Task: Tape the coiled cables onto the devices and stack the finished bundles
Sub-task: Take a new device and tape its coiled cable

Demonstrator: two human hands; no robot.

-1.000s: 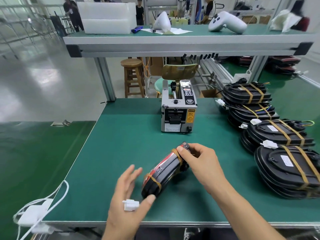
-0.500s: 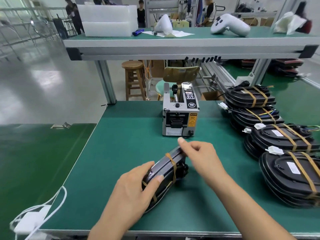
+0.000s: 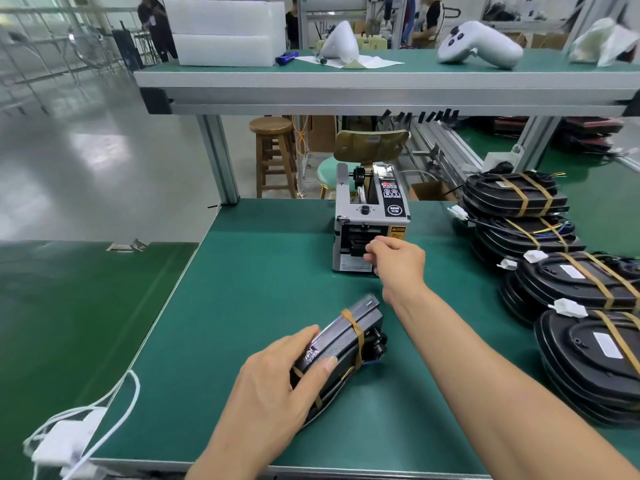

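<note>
A black device [image 3: 346, 344] with a cable taped to it by brown strips stands on its edge on the green table [image 3: 263, 278], near the front. My left hand [image 3: 277, 386] grips its near end from above, thumb across the side. My right hand [image 3: 394, 259] is stretched out to the outlet of the grey tape dispenser [image 3: 372, 216]. Its index finger and thumb are curled together at the slot, and any tape between them is hidden. Stacks of taped black bundles [image 3: 575, 282] lie at the right.
A white cable and adapter [image 3: 69, 438] hang over the table's front left corner. An overhead shelf [image 3: 381, 88] carries white foam blocks, a white controller and papers. A wooden stool [image 3: 273, 154] and a chair stand behind the table. People stand far back.
My right hand left the device's far end and moved forward to the tape dispenser's outlet. My left hand closed over the device's near end and keeps it on its edge.
</note>
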